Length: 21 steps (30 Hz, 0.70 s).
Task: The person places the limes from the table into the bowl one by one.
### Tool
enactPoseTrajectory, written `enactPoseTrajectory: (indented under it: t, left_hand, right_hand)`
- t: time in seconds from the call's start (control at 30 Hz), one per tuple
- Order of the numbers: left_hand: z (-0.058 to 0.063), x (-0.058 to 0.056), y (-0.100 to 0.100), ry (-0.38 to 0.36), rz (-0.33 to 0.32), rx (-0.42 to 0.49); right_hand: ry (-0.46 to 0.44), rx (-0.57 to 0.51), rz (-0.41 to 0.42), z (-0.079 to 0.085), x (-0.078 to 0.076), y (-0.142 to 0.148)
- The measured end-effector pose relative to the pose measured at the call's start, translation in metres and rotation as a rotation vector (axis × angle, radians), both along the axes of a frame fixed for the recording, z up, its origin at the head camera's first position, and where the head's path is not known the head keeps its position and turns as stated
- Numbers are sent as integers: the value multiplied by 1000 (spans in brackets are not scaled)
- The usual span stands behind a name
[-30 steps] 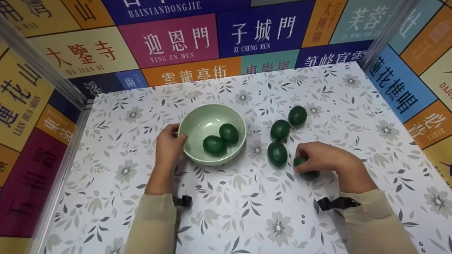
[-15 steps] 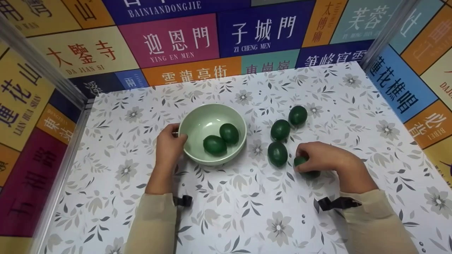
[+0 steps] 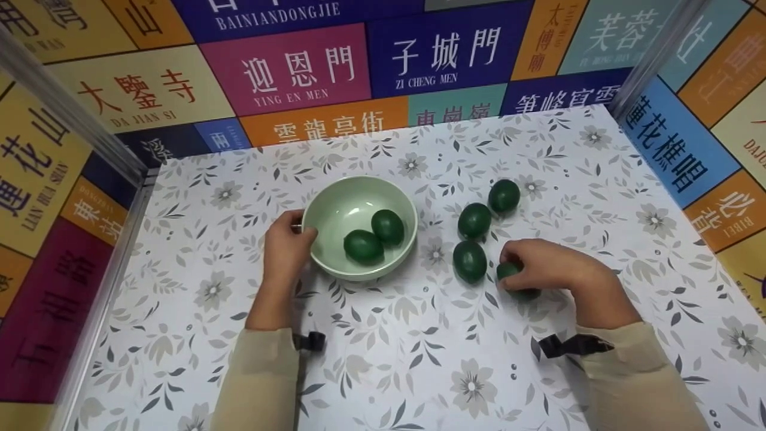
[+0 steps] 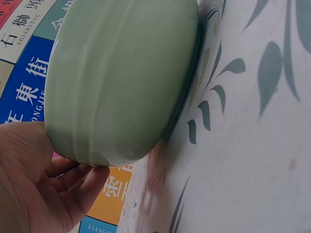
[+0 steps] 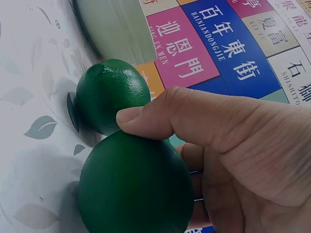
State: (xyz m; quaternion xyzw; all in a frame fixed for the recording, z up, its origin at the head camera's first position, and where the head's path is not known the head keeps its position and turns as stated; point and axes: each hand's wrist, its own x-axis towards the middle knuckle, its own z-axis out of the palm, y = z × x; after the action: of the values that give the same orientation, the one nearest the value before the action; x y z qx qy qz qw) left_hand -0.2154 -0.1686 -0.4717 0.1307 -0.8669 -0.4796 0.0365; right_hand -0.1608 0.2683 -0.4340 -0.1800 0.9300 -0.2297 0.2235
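My left hand (image 3: 288, 242) grips the left rim of a pale green bowl (image 3: 326, 209), thumb over the edge and fingers along its outer side. Two dark green limes (image 3: 364, 246) lie inside the bowl. To the right, my right hand (image 3: 547, 266) pinches another lime (image 5: 136, 184) between thumb and fingers, low at the table; part of it is hidden under the hand in the head view. Just past it in the right wrist view sits a separate lime (image 5: 112, 94). The bowl's outer wall (image 4: 121, 77) fills much of the left wrist view.
Between the bowl and my right hand, loose limes stand in a slanting row: a near lime (image 3: 470, 261), a middle lime (image 3: 474, 220) and a far lime (image 3: 504, 196). The floral-patterned table (image 3: 383, 365) ends at colourful lettered panels (image 3: 299, 66) behind and at both sides.
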Motion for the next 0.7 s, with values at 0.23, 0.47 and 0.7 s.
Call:
enactPoseTrajectory:
  t: [0.23, 0.47, 0.7]
  left_hand:
    - [-1, -1, 0, 2, 0, -3]
    - [0, 0, 0, -5, 7, 27]
    - [1, 1, 0, 7, 3, 23]
  right_hand:
    - [13, 2, -5, -1, 0, 1]
    - [50, -9, -9, 1, 2, 1]
    - [59, -29, -30, 2, 2, 1]
